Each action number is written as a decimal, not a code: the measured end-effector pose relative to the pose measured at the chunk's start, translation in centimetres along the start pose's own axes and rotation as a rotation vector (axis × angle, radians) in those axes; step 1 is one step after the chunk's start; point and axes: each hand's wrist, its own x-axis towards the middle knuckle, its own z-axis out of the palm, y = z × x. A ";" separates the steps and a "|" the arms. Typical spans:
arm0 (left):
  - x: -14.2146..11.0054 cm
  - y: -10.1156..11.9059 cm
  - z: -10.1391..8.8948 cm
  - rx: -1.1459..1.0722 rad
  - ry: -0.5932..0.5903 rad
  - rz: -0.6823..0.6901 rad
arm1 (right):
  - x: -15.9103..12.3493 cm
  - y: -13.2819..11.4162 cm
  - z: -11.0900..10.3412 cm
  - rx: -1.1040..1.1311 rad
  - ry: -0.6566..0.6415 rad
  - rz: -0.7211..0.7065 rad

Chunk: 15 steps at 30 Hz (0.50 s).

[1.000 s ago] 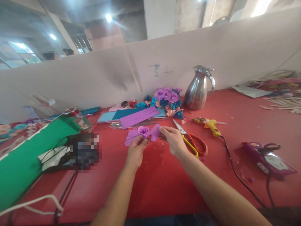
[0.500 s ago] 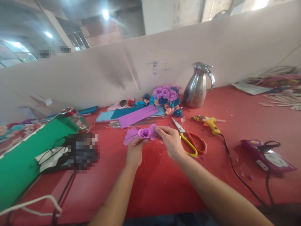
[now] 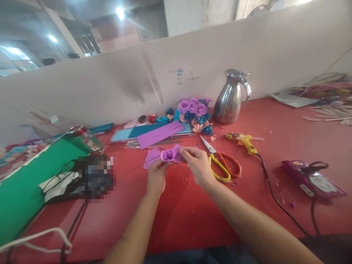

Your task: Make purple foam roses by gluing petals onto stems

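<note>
A purple paper flower [image 3: 168, 155] is held above the red table, its curled petals facing me. My left hand [image 3: 157, 176] is closed on its base, thumb and fingers pinched below the bloom. With thumb and forefinger, my right hand [image 3: 198, 163] pinches a purple paper petal [image 3: 178, 151] at the flower's right side. Loose purple paper pieces [image 3: 151, 157] lie just left of the flower, partly behind it. Scissors [image 3: 220, 163] with yellow and red handles rest right beside my right hand.
Farther right are a yellow glue gun [image 3: 244, 142] with its black cord and a purple power strip [image 3: 313, 179]. A steel jug [image 3: 229, 99] stands by the wall. Purple paper strip [image 3: 161, 135], finished flowers [image 3: 192, 108] and a glass jar [image 3: 88, 139] lie behind; a green board [image 3: 35, 187] is left.
Both hands keep their grip on the flower and petal, with hardly any movement. The whole view has shifted slightly.
</note>
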 end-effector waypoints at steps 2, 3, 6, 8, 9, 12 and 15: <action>0.0 0.1 0.1 0.002 0.005 0.011 | 0.0 0.1 0.0 0.007 -0.009 -0.010; 0.0 0.1 0.1 0.004 0.007 0.019 | 0.0 0.1 0.0 0.006 -0.011 -0.014; -0.1 0.2 0.2 0.016 0.013 0.041 | -0.1 0.1 0.1 -0.009 -0.011 -0.020; -0.1 0.2 0.2 0.018 0.018 0.054 | -0.2 0.1 0.1 -0.015 -0.007 -0.021; -0.1 0.1 0.2 0.017 0.019 0.062 | -0.2 0.1 0.1 -0.017 -0.004 -0.024; 0.0 -0.2 0.0 0.004 0.021 0.085 | -0.2 0.2 0.1 -0.026 -0.002 -0.044; 0.0 -0.4 -0.1 -0.007 0.025 0.099 | -0.2 0.3 0.0 -0.040 0.003 -0.059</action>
